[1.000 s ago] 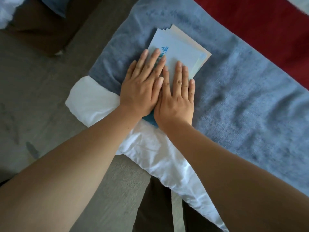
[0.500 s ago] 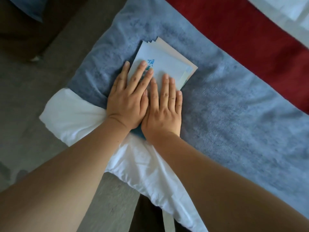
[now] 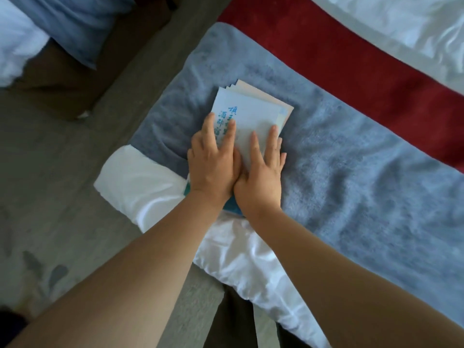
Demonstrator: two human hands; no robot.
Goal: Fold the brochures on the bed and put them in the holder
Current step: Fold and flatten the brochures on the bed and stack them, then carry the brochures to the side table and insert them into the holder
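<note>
A small stack of folded brochures (image 3: 253,111), pale blue with blue printed characters, lies on the grey-blue blanket (image 3: 364,177) near the bed's corner. My left hand (image 3: 213,162) lies flat on the stack's near left part, fingers straight and spread. Beside it, touching it, my right hand (image 3: 261,172) presses flat on the near right part. The near end of the stack is hidden under both palms; a dark teal edge shows below the wrists. No holder is in view.
A red runner (image 3: 351,61) crosses the bed beyond the blanket, with white bedding (image 3: 401,23) behind it. The white sheet corner (image 3: 140,182) hangs at the bed's edge. Grey carpet (image 3: 50,197) lies to the left, with a second bed's blue and white bedding (image 3: 57,26) top left.
Both hands have slid back toward me along the stack, uncovering more of the top brochure and its print. The fingers are now spread wider.
</note>
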